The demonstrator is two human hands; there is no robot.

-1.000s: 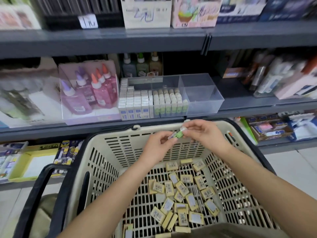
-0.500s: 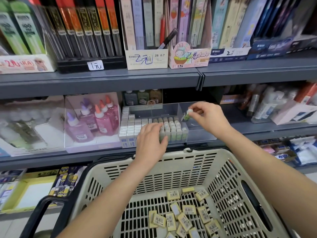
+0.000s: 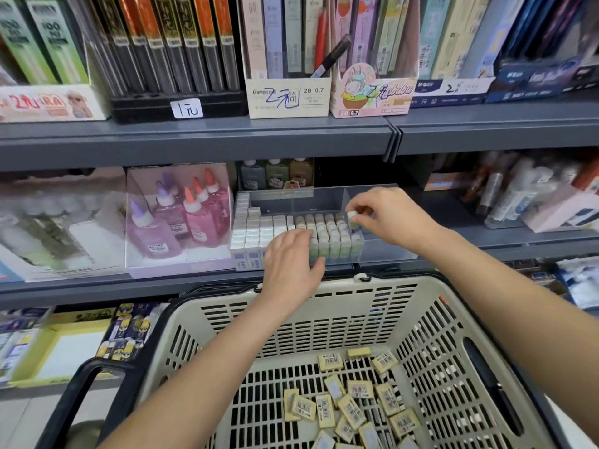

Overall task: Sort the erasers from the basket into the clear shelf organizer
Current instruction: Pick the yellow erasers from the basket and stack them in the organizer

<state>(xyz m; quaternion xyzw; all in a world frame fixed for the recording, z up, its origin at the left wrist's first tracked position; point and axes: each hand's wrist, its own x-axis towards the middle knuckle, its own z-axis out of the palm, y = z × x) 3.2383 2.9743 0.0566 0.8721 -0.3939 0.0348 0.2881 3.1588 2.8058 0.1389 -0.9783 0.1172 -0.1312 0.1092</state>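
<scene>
Grey shelf [image 3: 194, 286] carries the clear organizer [image 3: 389, 252]. The right hand [image 3: 389, 218] pinches an eraser [image 3: 352, 217] at the packed rows' [image 3: 327, 230] right edge, beside open room. The left hand [image 3: 290, 267] lies spread over the front rows.

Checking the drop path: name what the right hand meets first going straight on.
The right hand, pinching an eraser, likely meets the upright erasers packed in the clear organizer.

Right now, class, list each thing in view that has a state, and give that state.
Right hand: pinches a green eraser at the rows' right end.
Left hand: rests on the stocked erasers.
Clear organizer: partly filled.
Basket: loose erasers lie inside.
</scene>
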